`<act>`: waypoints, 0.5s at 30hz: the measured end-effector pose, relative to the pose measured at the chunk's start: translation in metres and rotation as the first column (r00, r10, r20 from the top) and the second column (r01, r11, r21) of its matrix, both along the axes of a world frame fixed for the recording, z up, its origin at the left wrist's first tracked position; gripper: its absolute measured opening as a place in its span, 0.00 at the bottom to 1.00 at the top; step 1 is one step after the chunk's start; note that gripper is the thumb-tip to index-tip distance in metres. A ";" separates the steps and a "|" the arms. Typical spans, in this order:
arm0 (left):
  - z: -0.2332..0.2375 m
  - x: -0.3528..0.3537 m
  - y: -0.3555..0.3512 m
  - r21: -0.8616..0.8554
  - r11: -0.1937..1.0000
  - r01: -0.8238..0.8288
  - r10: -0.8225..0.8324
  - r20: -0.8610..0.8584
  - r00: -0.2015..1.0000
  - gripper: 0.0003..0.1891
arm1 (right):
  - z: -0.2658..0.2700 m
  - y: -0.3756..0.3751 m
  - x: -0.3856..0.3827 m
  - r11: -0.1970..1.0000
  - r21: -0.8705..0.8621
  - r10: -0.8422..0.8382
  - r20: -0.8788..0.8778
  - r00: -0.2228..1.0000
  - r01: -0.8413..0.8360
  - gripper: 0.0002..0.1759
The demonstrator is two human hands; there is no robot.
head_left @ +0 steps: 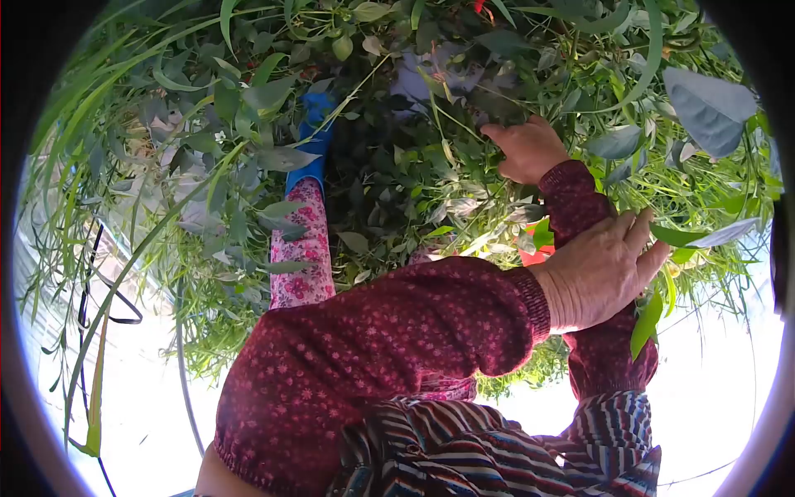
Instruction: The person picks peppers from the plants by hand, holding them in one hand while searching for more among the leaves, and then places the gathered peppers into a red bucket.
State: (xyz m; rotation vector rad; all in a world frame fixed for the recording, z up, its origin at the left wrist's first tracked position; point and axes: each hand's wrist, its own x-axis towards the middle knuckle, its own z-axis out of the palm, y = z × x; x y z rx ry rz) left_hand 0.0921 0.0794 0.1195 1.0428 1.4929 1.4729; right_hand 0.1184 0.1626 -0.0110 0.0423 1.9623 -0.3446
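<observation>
My right hand point(530, 151) reaches in among the leafy plants point(414, 178), its bent fingers pointing left beside thin green stems. A gap shows between the forefinger and the fingertip below it, and I see nothing held there. My left hand point(600, 269) crosses over and lies across the right forearm, on the maroon patterned sleeve cover point(575, 203). Its fingers are stretched out toward the upper right. Another maroon sleeve cover point(389, 323) covers the left forearm. Just left of the left hand, a bright red thing point(534, 244) shows partly behind leaves; its kind is hidden.
A blue boot point(313, 137) and a pink floral trouser leg point(302, 244) stand amid the foliage. A pale patch point(435, 79) lies behind the stems. Large leaves point(710, 112) hang close at the right. A dark cord point(87, 290) runs down the left side.
</observation>
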 end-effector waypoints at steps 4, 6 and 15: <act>-0.017 -0.013 -0.037 0.067 0.976 -0.208 0.209 -0.011 0.978 0.28 | 0.008 0.013 -0.003 0.960 -0.143 -0.252 -0.076 0.965 0.239 0.31; -0.030 -0.043 -0.059 -0.160 0.955 -0.249 0.274 0.157 0.949 0.30 | -0.056 0.020 0.079 0.472 -0.496 -0.837 0.009 0.548 0.729 0.29; -0.169 -0.008 -0.067 -0.373 0.915 0.151 0.014 0.404 0.914 0.13 | 0.013 0.013 -0.010 0.670 -0.381 -0.675 0.044 0.737 0.637 0.26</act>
